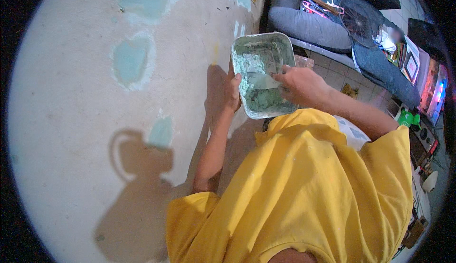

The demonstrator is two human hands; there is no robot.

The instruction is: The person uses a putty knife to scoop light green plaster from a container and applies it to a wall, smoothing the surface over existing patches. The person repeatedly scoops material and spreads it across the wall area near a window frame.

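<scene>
A rectangular tub (278, 44) with rounded corners is tilted so that its inside faces me. Pale green putty (261, 100) smears its walls and lies thicker at the near end. My left hand (232, 92) grips the tub by its left side, thumb over the rim. Inside the tub, my right hand (304, 85) is closed around a putty knife, whose pale flat blade (260, 81) rests against the putty. The knife's handle is hidden in the fist.
Left of me stands a grey wall (71, 120) with several dried green patches (130, 63) and my shadow. A dark blue sofa (308, 25) holds a fan (358, 20), hangers and papers. Tiled floor (327, 68) shows beyond the tub. A lit screen (434, 92) glows at the far right.
</scene>
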